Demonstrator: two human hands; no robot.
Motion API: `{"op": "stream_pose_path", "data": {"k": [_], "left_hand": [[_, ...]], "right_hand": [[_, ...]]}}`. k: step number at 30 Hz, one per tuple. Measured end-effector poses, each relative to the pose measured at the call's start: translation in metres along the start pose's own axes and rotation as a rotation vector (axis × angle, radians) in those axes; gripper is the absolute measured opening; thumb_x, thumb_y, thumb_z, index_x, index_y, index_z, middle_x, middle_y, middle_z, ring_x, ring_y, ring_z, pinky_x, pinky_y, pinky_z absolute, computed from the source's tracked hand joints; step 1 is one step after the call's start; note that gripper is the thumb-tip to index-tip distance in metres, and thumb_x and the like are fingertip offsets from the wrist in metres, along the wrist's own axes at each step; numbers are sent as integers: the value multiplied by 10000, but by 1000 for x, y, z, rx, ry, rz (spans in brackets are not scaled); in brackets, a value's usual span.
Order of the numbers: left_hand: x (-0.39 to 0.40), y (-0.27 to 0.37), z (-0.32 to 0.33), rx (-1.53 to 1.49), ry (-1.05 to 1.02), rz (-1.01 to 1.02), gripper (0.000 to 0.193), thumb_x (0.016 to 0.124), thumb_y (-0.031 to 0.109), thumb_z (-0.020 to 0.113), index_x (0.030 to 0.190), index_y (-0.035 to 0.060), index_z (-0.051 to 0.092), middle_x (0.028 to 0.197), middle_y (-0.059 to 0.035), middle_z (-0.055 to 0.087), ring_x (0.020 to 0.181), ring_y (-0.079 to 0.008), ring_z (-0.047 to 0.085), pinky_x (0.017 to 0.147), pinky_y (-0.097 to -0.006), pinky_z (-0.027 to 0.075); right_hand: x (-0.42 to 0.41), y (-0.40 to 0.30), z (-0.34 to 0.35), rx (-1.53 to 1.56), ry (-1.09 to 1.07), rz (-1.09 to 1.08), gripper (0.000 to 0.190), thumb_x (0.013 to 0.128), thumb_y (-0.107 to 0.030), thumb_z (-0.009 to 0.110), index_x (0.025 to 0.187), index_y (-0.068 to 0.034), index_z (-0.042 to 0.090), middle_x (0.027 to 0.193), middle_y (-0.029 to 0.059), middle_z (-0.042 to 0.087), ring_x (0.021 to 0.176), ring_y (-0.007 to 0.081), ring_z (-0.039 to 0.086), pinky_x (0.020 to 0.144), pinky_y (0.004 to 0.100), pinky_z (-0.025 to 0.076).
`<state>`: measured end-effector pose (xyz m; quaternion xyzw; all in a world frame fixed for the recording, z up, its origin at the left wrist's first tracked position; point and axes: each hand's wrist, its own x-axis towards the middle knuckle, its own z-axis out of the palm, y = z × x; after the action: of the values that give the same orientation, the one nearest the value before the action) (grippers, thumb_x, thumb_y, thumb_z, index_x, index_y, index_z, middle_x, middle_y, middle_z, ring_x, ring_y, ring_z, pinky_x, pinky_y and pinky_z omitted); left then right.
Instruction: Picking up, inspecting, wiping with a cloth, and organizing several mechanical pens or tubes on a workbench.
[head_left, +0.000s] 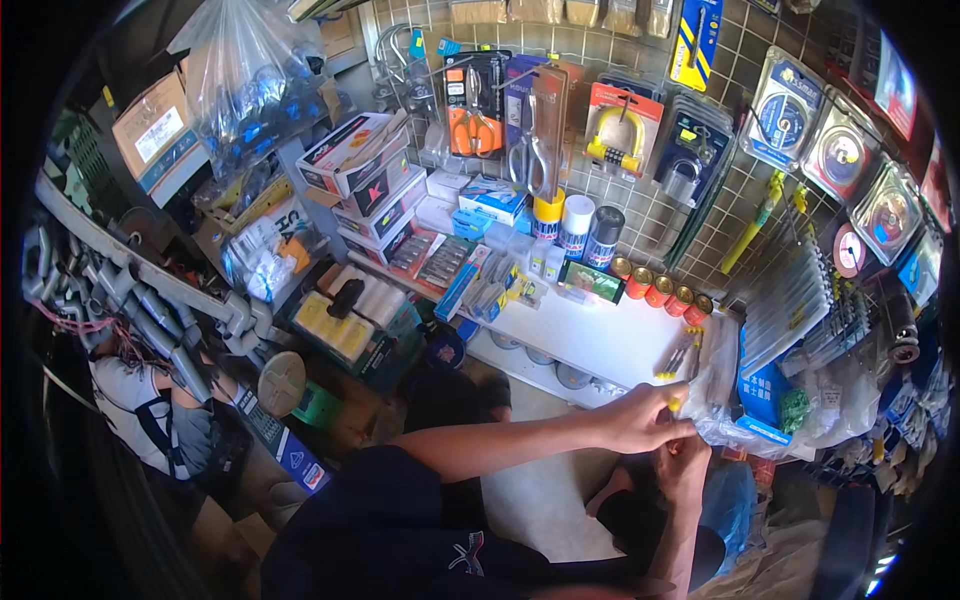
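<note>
My left hand (637, 418) grips a small yellow-ended item (674, 405), mostly hidden by the fingers. Close against it, my right hand (684, 461) has its fingers curled inward; what lies inside them is hidden. Both hands are just off the right front of a white shelf (600, 337). On that shelf, beyond my fingers, lie several slim tools with yellow ends (677, 354). To their right is clear plastic wrapping (716, 375), next to a blue box (761, 397).
Spray cans (575, 225) and small red tins (658, 291) line the shelf's back. Packaged scissors (534, 146) and a yellow lock (621, 142) hang on a wire grid (720, 75). Stacked boxes (375, 191) stand left. Grey pipe fittings (142, 300) partly hide another person (161, 412).
</note>
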<state>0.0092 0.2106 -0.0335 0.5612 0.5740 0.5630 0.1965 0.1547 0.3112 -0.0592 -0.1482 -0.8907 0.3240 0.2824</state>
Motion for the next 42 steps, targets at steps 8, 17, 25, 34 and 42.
{"op": "stream_pose_path", "data": {"k": [8,17,25,34,42], "left_hand": [[6,-9,-27,-185,-129,-76,282,974,274,640,1021,28,510,812,-52,647,688,-114,547,586,-291,429],[-10,-16,17,-304,-182,17,167,974,150,618,1001,-6,563,854,-94,681,770,-179,640,704,-348,502],[-10,-15,17,-51,-289,123,172,965,155,604,982,-8,550,772,-159,628,690,-283,617,640,-411,458],[-8,-5,25,-486,-390,-435,431,1081,335,396,869,-11,540,628,-29,477,575,-152,478,556,-371,399],[-5,13,-4,128,-214,135,167,945,123,647,966,-9,546,761,-157,602,660,-335,600,586,-413,451]], "right_hand": [[8,-13,-10,546,221,360,327,1042,-295,532,962,12,614,621,27,599,423,40,442,378,208,316],[13,-18,-1,856,265,387,470,1051,-434,466,828,-38,588,853,77,666,572,28,426,489,191,326],[11,21,-45,1102,525,430,555,1032,-497,443,1117,39,555,1316,238,583,1282,272,542,1136,487,396],[9,13,-44,1250,691,300,407,1039,-441,470,1034,-42,551,1257,201,631,1173,261,620,1069,463,465],[-10,61,-89,1013,610,298,476,1024,-485,486,990,-19,578,988,181,700,868,235,698,802,362,585]]}}
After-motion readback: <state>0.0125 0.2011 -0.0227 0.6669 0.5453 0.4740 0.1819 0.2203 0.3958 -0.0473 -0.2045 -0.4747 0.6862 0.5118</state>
